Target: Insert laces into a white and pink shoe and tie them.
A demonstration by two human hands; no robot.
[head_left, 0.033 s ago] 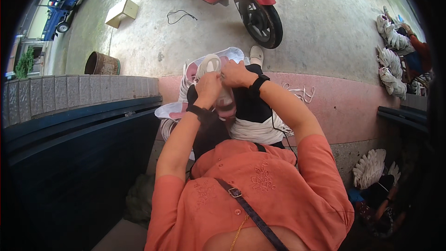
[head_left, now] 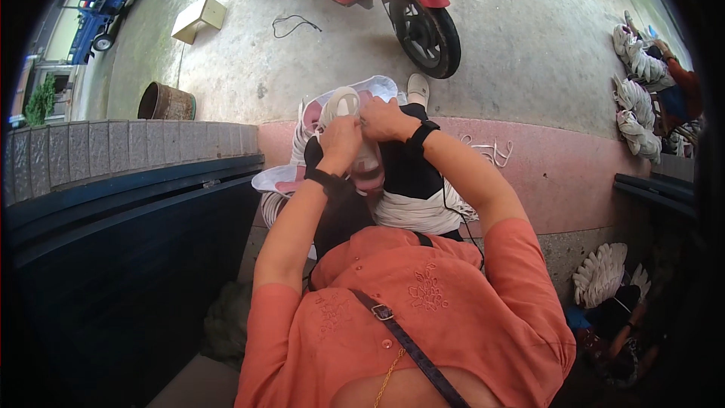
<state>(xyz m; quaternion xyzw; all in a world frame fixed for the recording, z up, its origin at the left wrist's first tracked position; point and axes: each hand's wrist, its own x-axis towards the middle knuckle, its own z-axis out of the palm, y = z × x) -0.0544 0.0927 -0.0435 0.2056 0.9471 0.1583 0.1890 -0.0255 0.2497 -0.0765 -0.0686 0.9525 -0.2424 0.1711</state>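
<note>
A light-coloured shoe upper [head_left: 342, 101] with a pink inside lies lengthwise between my knees, its rounded toe pointing away. My left hand [head_left: 341, 140] is closed on its middle, fingertips pinched. From the other side my right hand [head_left: 383, 119] meets it, thumb and fingers pressed together; what is between them is too small to make out. Other white and pink shoe uppers [head_left: 381, 86] lie beyond and to the left. A bundle of white laces [head_left: 418, 213] rests across my right thigh.
Loose white laces [head_left: 495, 153] lie on the pink ledge at right. A red scooter [head_left: 423, 26], a rusty bucket [head_left: 168, 102] and a small stool [head_left: 198, 20] stand ahead. Dark panels [head_left: 128, 257] flank me. Beside a person at far right are white bundles [head_left: 638, 117].
</note>
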